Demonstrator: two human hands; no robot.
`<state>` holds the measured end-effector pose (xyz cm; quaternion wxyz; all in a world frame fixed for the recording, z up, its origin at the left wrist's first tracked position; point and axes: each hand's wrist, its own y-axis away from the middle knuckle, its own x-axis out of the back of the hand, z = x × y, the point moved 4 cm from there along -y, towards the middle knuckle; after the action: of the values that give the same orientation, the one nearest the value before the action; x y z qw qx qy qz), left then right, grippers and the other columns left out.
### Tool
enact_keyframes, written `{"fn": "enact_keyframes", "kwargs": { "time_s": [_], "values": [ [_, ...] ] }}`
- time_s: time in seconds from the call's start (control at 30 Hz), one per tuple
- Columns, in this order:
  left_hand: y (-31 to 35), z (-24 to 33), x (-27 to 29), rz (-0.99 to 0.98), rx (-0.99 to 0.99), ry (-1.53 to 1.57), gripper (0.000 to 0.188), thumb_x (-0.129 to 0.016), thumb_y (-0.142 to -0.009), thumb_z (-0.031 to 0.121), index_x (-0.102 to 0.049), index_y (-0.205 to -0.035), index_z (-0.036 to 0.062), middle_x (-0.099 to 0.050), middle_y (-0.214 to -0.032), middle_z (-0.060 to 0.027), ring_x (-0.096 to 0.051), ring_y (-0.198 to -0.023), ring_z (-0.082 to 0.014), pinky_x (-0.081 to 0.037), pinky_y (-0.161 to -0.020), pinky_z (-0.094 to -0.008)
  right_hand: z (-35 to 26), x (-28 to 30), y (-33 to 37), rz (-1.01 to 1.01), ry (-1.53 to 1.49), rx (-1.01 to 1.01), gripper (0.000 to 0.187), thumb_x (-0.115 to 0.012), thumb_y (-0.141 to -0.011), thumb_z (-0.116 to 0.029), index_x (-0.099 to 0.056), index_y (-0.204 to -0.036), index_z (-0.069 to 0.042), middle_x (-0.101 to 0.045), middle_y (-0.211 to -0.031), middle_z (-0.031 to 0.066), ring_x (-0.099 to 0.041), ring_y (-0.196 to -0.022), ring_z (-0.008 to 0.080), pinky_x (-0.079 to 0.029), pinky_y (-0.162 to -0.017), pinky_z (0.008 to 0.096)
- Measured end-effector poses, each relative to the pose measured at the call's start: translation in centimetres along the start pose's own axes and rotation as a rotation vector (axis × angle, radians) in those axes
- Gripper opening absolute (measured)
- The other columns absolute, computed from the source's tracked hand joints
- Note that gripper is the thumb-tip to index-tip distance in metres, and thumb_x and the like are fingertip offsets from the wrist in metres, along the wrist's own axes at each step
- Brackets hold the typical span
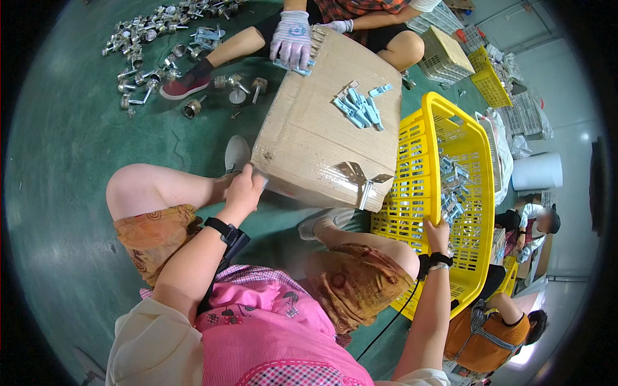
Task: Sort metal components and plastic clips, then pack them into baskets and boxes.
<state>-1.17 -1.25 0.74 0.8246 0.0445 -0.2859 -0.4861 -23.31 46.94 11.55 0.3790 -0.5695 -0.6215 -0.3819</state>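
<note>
A cardboard box [309,122] stands in front of me. My left hand [243,193] is closed on its near left corner, with the fingertips partly hidden. My right hand [438,235] grips the near rim of a yellow plastic basket [427,138] to the box's right. Inside the basket lie blue clip-like parts [452,183], seen partly through its slots. On the box top is a small pile of light blue plastic clips [360,109]. A metal piece with two flat dark wings [364,183] rests at the box's near edge.
Across the box, a co-worker's gloved hand [293,42] rests by more blue clips. Metal cup-shaped parts with handles [151,29] litter the green floor at far left. Crates [445,56] line the far right, and another seated person [489,338] is at lower right. A black cable [389,321] hangs from my right wrist.
</note>
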Motion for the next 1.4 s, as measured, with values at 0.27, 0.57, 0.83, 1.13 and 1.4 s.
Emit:
{"fn": "enact_keyframes", "kwargs": {
  "time_s": [0.27,0.57,0.83,1.13,1.4],
  "values": [
    [-0.1,0.0,0.0,0.012,-0.006,0.013,0.033,-0.034,-0.09,0.028,-0.045,-0.103,0.0004,-0.061,-0.065,-0.0174,-0.056,-0.04,-0.0251,-0.047,-0.049,-0.04,0.3,0.1,-0.2,0.021,0.039,0.014,0.032,-0.069,-0.074,-0.024,-0.063,-0.094,0.001,-0.066,-0.078,0.0183,-0.064,-0.071,0.0315,-0.048,-0.066,0.0381],
    [0.1,0.3,0.0,-0.012,0.011,-0.018,0.041,-0.033,-0.09,0.029,-0.045,-0.116,-0.0004,-0.062,-0.067,-0.0175,-0.057,-0.04,-0.0252,-0.048,-0.05,-0.0397,0.5,0.2,0.0,0.03,0.036,0.026,0.032,-0.068,-0.074,-0.023,-0.063,-0.095,0.001,-0.066,-0.079,0.0181,-0.064,-0.072,0.0321,-0.049,-0.067,0.0379],
    [0.0,0.3,0.1,-0.011,0.016,-0.015,0.041,-0.033,-0.09,0.029,-0.045,-0.116,-0.0005,-0.062,-0.067,-0.0179,-0.057,-0.04,-0.0253,-0.049,-0.052,-0.0396,0.0,0.3,0.1,0.016,0.047,0.014,0.031,-0.067,-0.075,-0.022,-0.063,-0.095,0.001,-0.066,-0.079,0.0181,-0.065,-0.073,0.0303,-0.049,-0.067,0.0369],
    [0.2,0.7,0.4,-0.028,0.019,-0.021,0.039,-0.034,-0.09,0.028,-0.044,-0.115,-0.0002,-0.063,-0.069,-0.0182,-0.057,-0.041,-0.026,-0.049,-0.051,-0.0403,0.5,0.3,0.0,0.021,0.054,-0.013,0.035,-0.067,-0.074,-0.025,-0.063,-0.096,0.001,-0.066,-0.078,0.018,-0.064,-0.071,0.0308,-0.049,-0.065,0.0378],
    [0.3,0.4,0.1,-0.022,0.006,0.01,0.038,-0.034,-0.09,0.027,-0.045,-0.114,-0.0015,-0.062,-0.067,-0.018,-0.058,-0.042,-0.0262,-0.048,-0.051,-0.0407,0.1,0.5,0.4,0.019,0.097,-0.014,0.035,-0.068,-0.074,-0.027,-0.063,-0.098,-0.002,-0.066,-0.079,0.0173,-0.065,-0.074,0.0306,-0.049,-0.067,0.0378]
  ]
}}
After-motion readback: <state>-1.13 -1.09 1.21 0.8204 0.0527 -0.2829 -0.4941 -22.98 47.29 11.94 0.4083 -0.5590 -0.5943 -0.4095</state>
